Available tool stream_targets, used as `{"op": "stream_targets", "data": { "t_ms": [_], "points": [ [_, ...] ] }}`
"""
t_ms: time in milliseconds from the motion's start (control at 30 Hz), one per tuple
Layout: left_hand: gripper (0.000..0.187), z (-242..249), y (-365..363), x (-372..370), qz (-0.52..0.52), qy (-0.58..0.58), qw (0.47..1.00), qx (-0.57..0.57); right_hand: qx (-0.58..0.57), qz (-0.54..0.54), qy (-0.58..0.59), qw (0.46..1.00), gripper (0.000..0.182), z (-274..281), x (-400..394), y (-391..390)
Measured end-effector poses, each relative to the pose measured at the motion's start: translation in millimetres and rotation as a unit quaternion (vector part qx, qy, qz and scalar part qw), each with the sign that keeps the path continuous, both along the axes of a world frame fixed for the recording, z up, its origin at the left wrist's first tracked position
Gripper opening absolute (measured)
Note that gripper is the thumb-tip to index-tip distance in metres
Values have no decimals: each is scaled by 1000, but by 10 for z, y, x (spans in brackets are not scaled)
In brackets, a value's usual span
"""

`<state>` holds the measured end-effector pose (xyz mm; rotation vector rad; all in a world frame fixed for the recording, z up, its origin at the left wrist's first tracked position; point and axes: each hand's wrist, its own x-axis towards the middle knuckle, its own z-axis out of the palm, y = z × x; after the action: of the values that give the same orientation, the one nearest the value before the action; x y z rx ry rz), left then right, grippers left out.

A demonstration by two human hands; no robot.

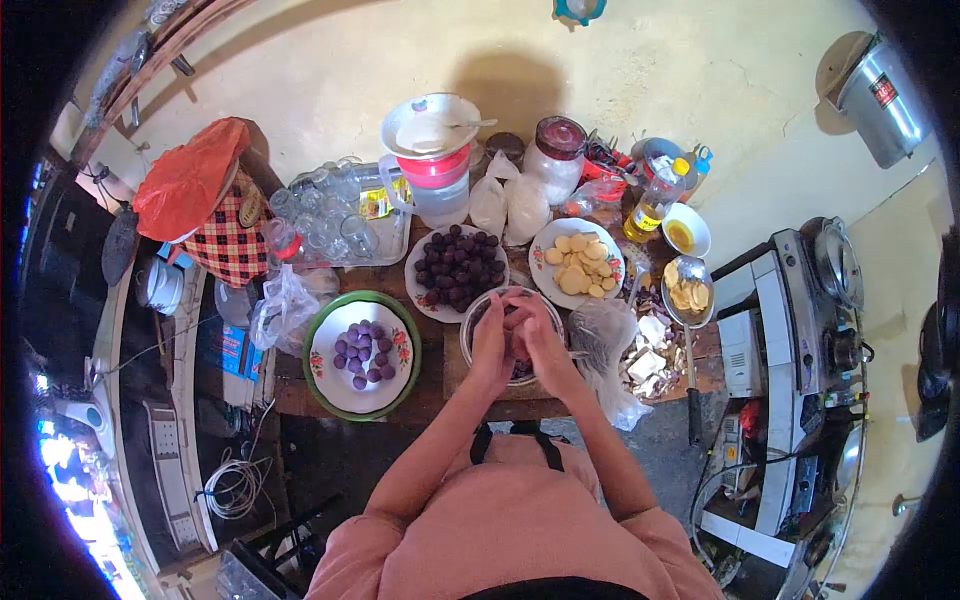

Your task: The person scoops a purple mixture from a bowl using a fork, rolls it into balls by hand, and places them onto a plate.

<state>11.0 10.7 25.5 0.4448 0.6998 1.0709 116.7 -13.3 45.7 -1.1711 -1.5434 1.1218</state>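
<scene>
My left hand (490,348) and my right hand (543,342) meet above a bowl (465,332) at the table's near edge. Their fingers are curled together, and whatever lies between the palms is hidden. Some dark purple stuff (522,371) shows inside the bowl below them. Just behind stands a plate heaped with dark purple balls (458,266). To its right, flat pale yellow rounds (580,262) lie on a floral plate (546,286). On the left, lighter purple balls (362,352) sit on a white floral plate (338,394) with a green rim beneath it.
A crumpled plastic bag (602,345) and purple-white peelings (655,350) lie right of the bowl. A long-handled strainer (689,300) holds yellow pieces. Behind are a jug (440,200), a lidded jar (556,165), an oil bottle (652,205) and glasses on a tray (392,245).
</scene>
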Motion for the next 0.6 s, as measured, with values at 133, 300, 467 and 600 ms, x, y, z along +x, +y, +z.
{"op": "stream_targets", "data": {
  "t_ms": [133,300,467,600],
  "points": [
    [54,13,63,-2,45,-96,994,-36,-198,104,234,946,82,16,254,20],
    [53,27,96,37,44,-162,984,-59,-321,165,330,872,92,57,201,-110],
    [54,-37,92,60,51,-174,982,-55,-310,157,216,913,85,-4,240,-147],
    [52,-54,94,73,65,-174,980,-77,-127,105,-114,980,64,-200,219,-189]
  ]
}}
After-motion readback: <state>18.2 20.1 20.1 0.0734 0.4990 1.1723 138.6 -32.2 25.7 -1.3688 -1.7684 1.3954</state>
